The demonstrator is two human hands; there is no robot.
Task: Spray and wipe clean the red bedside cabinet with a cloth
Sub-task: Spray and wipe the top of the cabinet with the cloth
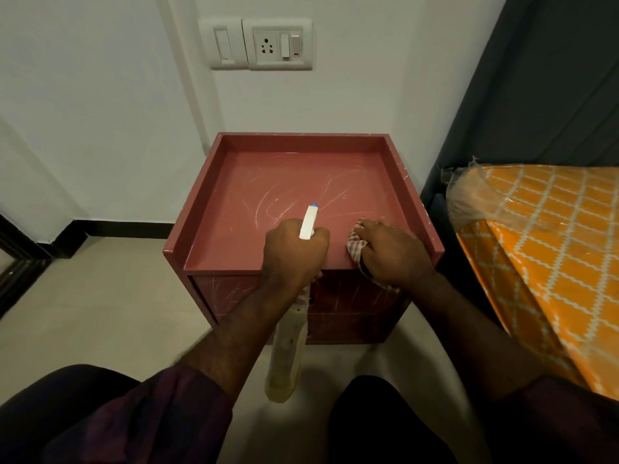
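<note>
The red bedside cabinet (294, 182) stands against the white wall, its raised-rim top marked with pale scratches and smears. My left hand (294, 249) grips the neck of a spray bottle (289, 349); its white nozzle with a blue tip points over the cabinet top, and the yellowish body hangs down in front of the cabinet. My right hand (392, 252) holds a checked cloth (355, 244) at the front right edge of the top. Part of the cloth hangs below my hand over the cabinet front.
A bed with an orange patterned cover (542, 249) under clear plastic stands close on the right, with a dark curtain (536, 95) behind it. A switch and socket panel (261, 43) sits on the wall above. Beige floor (100, 296) lies to the left.
</note>
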